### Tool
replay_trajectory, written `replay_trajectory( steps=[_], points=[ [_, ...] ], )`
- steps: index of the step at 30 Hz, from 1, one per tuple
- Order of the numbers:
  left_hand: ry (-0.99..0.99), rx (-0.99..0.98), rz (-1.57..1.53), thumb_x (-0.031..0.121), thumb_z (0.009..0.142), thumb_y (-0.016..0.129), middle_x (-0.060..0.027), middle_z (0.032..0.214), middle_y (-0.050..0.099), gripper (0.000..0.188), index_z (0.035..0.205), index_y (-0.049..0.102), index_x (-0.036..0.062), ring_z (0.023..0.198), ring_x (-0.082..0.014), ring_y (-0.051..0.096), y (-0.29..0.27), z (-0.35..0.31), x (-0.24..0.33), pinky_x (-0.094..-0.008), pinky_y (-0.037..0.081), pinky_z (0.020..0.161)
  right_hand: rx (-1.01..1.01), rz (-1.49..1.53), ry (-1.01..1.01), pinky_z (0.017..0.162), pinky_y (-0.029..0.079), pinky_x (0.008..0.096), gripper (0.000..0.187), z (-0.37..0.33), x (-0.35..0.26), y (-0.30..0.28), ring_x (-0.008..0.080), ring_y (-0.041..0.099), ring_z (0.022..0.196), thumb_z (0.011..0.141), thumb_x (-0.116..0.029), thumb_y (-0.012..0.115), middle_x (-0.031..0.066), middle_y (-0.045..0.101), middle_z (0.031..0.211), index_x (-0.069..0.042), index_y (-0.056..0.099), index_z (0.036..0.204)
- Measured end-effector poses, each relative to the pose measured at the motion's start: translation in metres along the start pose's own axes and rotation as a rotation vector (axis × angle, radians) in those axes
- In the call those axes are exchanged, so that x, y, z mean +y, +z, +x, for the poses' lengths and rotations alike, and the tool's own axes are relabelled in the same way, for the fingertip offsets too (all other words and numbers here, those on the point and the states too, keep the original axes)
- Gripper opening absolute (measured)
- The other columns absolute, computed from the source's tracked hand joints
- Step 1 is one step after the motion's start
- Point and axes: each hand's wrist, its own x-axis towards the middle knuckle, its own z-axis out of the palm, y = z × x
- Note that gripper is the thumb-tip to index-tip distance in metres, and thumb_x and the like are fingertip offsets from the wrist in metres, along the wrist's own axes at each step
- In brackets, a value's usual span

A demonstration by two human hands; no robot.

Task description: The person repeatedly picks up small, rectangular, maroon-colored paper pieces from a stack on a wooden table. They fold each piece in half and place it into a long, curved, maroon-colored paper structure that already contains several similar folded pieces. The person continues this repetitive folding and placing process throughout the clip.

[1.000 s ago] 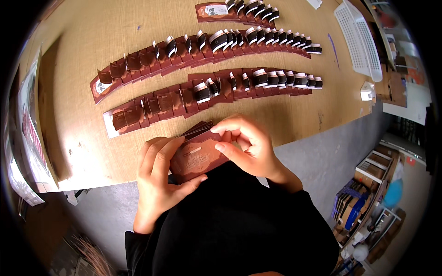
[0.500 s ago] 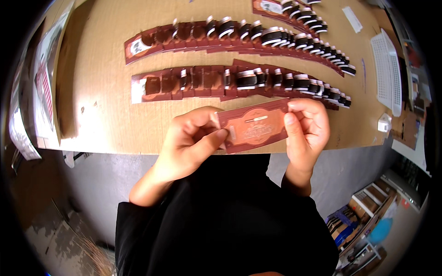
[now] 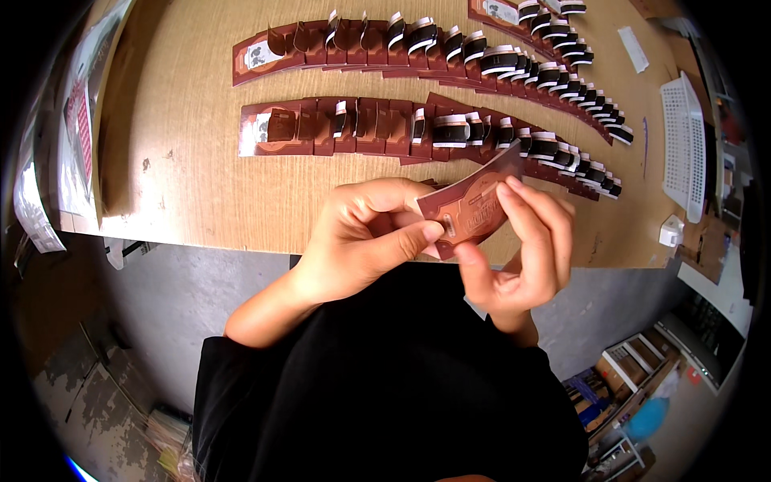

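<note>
Right now, a shiny red-brown card (image 3: pixel 482 210) is held up and bent near the front edge of the counter (image 3: pixel 193 177).
The left hand (image 3: pixel 353 241) pinches the card's left end, with its thumb in front and its fingers behind. The right hand (image 3: pixel 522 257) has its thumb and fingers spread apart, and its fingertips seem to touch the card's front on the right side. Past the hands, a near row of cards (image 3: pixel 397 128) lies overlapping, with black and white bits poking up, and a far row (image 3: pixel 401 58) curves behind it. A white basket (image 3: pixel 683 149) sits on the right.
</note>
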Motion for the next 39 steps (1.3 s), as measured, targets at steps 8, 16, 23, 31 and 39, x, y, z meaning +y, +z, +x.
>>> replay_trajectory(
  steps=[8,16,23,31,39],
  points=[
    [0.022,0.009,0.056,0.0,0.08,0.06,-0.015,0.09,0.063,0.014,0.092,0.061,-0.0071,0.08,-0.0176,0.061,0.008,0.001,0.001,-0.0271,0.05,0.071,-0.183,-0.016,0.185,0.067,0.046,0.0301,0.035,-0.004,-0.012,-0.009,0.0243,0.054,0.081,0.067,-0.014,0.071,0.0139,0.059,0.097,0.005,0.061,0.096],
    [0.206,-0.057,0.433,-0.002,0.081,0.058,-0.0152,0.094,0.061,0.015,0.095,0.059,-0.0087,0.082,-0.0172,0.06,0.012,0.004,-0.002,-0.0265,0.049,0.072,-0.153,0.05,0.152,0.063,0.045,0.0294,0.025,-0.013,-0.01,-0.009,0.0227,0.054,0.074,0.071,-0.003,0.066,0.0123,0.061,0.092,0.003,0.062,0.095],
    [0.276,0.187,0.653,0.001,0.08,0.055,-0.0082,0.077,0.057,0.006,0.084,0.055,-0.0038,0.067,-0.0124,0.055,0.021,0.003,-0.014,-0.0231,0.044,0.06,0.178,-0.076,-0.056,0.06,0.043,0.0306,0.007,-0.02,0.01,0.012,0.0227,0.055,0.066,0.079,-0.004,0.058,0.0136,0.059,0.08,0.002,0.055,0.081],
    [0.3,0.276,0.652,0.002,0.074,0.058,-0.0087,0.064,0.052,0.006,0.073,0.053,-0.0008,0.052,-0.0152,0.053,0.024,0.01,-0.009,-0.0251,0.042,0.048,0.098,0.531,0.898,0.067,0.046,0.0256,0.007,-0.011,0.004,-0.012,0.0148,0.056,0.07,0.089,-0.003,0.043,0.0161,0.059,0.087,0.004,0.044,0.087],
    [0.238,0.295,0.605,0.004,0.076,0.058,-0.0065,0.062,0.051,0.007,0.076,0.053,-0.0011,0.052,-0.0108,0.047,0.011,0.008,-0.011,-0.0233,0.039,0.049,0.051,0.491,0.918,0.068,0.044,0.0218,0.007,-0.022,0.024,-0.02,0.0106,0.054,0.072,0.087,-0.003,0.049,0.0095,0.058,0.083,0.002,0.047,0.091]
  ],
)
